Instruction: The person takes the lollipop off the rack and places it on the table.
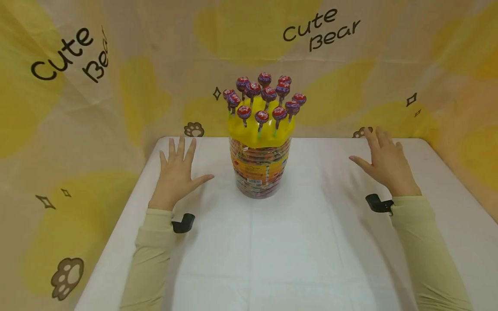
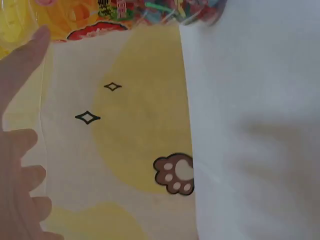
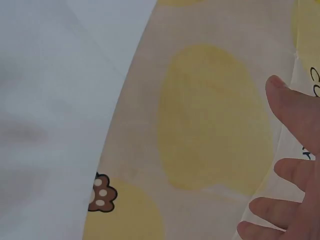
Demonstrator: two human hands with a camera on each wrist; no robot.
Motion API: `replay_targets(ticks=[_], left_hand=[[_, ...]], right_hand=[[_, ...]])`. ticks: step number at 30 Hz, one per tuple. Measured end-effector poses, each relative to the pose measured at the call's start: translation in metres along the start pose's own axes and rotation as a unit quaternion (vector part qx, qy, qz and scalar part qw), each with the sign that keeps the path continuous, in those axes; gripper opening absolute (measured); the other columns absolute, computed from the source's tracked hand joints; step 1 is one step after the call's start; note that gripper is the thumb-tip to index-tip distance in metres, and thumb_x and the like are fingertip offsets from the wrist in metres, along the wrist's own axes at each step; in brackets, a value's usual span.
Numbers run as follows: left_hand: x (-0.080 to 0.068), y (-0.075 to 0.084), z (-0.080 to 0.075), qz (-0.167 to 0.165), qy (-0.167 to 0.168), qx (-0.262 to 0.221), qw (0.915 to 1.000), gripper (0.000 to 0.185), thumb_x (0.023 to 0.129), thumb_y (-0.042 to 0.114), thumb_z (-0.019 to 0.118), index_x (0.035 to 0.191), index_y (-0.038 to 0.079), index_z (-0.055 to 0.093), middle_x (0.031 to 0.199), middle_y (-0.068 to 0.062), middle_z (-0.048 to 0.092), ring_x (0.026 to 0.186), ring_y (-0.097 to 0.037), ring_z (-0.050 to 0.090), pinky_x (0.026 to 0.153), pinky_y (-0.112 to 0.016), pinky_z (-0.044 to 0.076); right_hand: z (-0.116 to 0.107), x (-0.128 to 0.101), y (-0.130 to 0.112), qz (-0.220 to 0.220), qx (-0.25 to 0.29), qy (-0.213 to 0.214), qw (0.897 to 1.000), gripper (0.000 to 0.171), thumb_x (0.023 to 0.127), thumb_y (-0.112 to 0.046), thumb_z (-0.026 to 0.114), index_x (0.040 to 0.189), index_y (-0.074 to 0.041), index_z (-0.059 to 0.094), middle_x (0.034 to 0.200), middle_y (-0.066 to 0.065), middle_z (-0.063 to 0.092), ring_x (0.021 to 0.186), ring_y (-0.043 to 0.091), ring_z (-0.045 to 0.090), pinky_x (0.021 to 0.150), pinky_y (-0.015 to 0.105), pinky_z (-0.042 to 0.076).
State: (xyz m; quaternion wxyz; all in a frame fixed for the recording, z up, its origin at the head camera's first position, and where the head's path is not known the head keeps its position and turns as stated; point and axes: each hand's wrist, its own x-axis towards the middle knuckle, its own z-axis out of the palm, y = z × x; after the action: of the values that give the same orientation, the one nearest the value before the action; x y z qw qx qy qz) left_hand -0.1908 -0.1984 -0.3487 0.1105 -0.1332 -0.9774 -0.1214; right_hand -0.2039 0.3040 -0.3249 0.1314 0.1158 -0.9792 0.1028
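jar, head view: the clear jar [image 1: 260, 172] stands upright near the middle of the worktop [image 1: 295, 250], towards its far edge, between the two hands; a label with a barcode faces the camera.
lollipops, head view: the red-and-purple lollipops [image 1: 268, 93] stand upright in a ring and cluster on the yellow top [image 1: 253, 137] of the jar.
left hand, head view: the left hand [image 1: 173, 178] has a wide grip, fingers straight and spread, thumb pointing towards the jar but apart from it.
right hand, head view: the right hand [image 1: 389, 166] has a wide grip too, farther from the jar, thumb towards it.
sleeves, head view: pale green sleeves [image 1: 149, 255], with a black device [image 1: 184, 223] at each wrist.
backdrop, head view: a yellow and beige backdrop [image 1: 155, 26] bears "cute bear" lettering and paw prints.
jar, left wrist view: part of the jar crosses the top edge; the thumb tip overlaps it.
right wrist view: spread fingers [image 3: 277, 212] show at the right, before the backdrop.
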Motion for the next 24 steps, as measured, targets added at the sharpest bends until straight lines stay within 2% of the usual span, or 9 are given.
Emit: replay_targets(ticks=[4,8,11,14,17,20,22,24], left_hand=[[0.001,0.015,0.011,0.012,0.013,-0.090,0.9958,0.102,0.083,0.055,0.064,0.152,0.009,0.006,0.157,-0.014,-0.003,0.142,-0.036,-0.006,0.110,-0.063,0.004],[0.004,0.034,0.026,0.014,0.015,-0.200,0.9796,0.097,0.084,0.045,0.068,0.153,0.011,0.009,0.158,-0.008,0.003,0.143,-0.031,0.003,0.113,-0.056,0.012],[0.008,0.048,0.038,0.007,0.024,-0.278,0.9601,0.093,0.084,0.041,0.070,0.153,0.014,0.013,0.158,-0.005,0.010,0.143,-0.027,0.011,0.114,-0.052,0.017],[0.014,0.058,0.047,0.008,0.037,-0.347,0.9370,0.093,0.083,0.043,0.070,0.152,0.012,0.016,0.156,-0.007,0.017,0.141,-0.027,0.018,0.113,-0.048,0.023],[0.018,0.067,0.053,0.005,0.036,-0.414,0.9093,0.094,0.083,0.043,0.070,0.152,0.011,0.014,0.155,-0.010,0.018,0.140,-0.027,0.022,0.113,-0.043,0.026],[0.022,0.073,0.057,-0.009,0.034,-0.465,0.8844,0.095,0.084,0.032,0.072,0.152,0.009,0.010,0.155,-0.011,0.017,0.140,-0.027,0.022,0.112,-0.041,0.027],[0.023,0.077,0.059,-0.023,0.036,-0.484,0.8742,0.096,0.083,0.023,0.074,0.152,0.008,0.008,0.156,-0.010,0.016,0.140,-0.027,0.022,0.113,-0.040,0.026],[0.024,0.080,0.060,-0.036,0.041,-0.487,0.8719,0.097,0.082,0.019,0.075,0.152,0.008,0.008,0.155,-0.010,0.016,0.140,-0.025,0.022,0.113,-0.039,0.027]], right_hand=[[-0.002,0.002,-0.007,-0.015,0.016,0.028,0.999,0.074,0.089,-0.029,0.066,0.142,0.005,0.030,0.139,0.035,0.032,0.120,0.054,0.035,0.098,0.069,0.028],[-0.006,0.005,-0.018,-0.014,0.029,0.039,0.999,0.064,0.090,-0.028,0.064,0.136,0.008,0.039,0.138,0.031,0.038,0.120,0.051,0.039,0.098,0.064,0.034],[-0.009,0.006,-0.030,-0.020,0.039,0.063,0.997,0.055,0.091,-0.026,0.063,0.132,0.006,0.045,0.134,0.029,0.044,0.117,0.048,0.043,0.094,0.064,0.038],[-0.012,0.008,-0.043,-0.035,0.055,0.101,0.993,0.049,0.090,-0.021,0.065,0.129,0.005,0.050,0.126,0.027,0.051,0.110,0.046,0.048,0.088,0.062,0.042],[-0.015,0.010,-0.054,-0.048,0.082,0.125,0.988,0.046,0.089,-0.017,0.065,0.128,0.004,0.053,0.120,0.027,0.055,0.107,0.044,0.050,0.087,0.061,0.043],[-0.018,0.013,-0.067,-0.058,0.111,0.132,0.983,0.043,0.090,-0.016,0.065,0.127,0.003,0.054,0.118,0.025,0.058,0.106,0.042,0.052,0.088,0.058,0.043],[-0.019,0.017,-0.074,-0.068,0.129,0.138,0.980,0.042,0.090,-0.015,0.064,0.127,0.004,0.055,0.119,0.024,0.058,0.107,0.040,0.053,0.089,0.057,0.042],[-0.019,0.021,-0.081,-0.079,0.148,0.150,0.974,0.042,0.090,-0.013,0.064,0.127,0.003,0.055,0.119,0.023,0.059,0.105,0.038,0.055,0.088,0.056,0.044]])
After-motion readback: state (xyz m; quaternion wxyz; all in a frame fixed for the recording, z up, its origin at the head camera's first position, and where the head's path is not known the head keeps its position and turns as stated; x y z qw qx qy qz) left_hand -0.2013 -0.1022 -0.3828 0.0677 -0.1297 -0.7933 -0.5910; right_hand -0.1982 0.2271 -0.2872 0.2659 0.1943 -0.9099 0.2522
